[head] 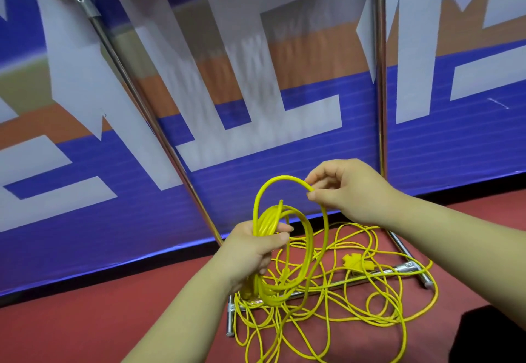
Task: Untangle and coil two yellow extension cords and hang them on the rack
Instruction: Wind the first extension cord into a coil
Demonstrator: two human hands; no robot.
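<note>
My left hand (250, 248) grips a bundle of several yellow cord loops (269, 218) held upright in front of me. My right hand (345, 189) pinches the top of a wider loop of the same yellow cord (273, 181) that arcs up over the bundle. Below both hands a tangled heap of yellow cord (361, 303) lies on the red floor, spread over the rack's base. A yellow plug block (354, 263) sits in the heap. The chrome rack (380, 77) stands just behind, its two uprights rising to the top of the view.
The rack's left upright (133, 89) leans across the view, and its base bars (398, 270) lie under the cords. A blue, white and orange banner wall (85, 220) stands right behind. A dark object (489, 337) sits at the lower right on the red floor (85, 331).
</note>
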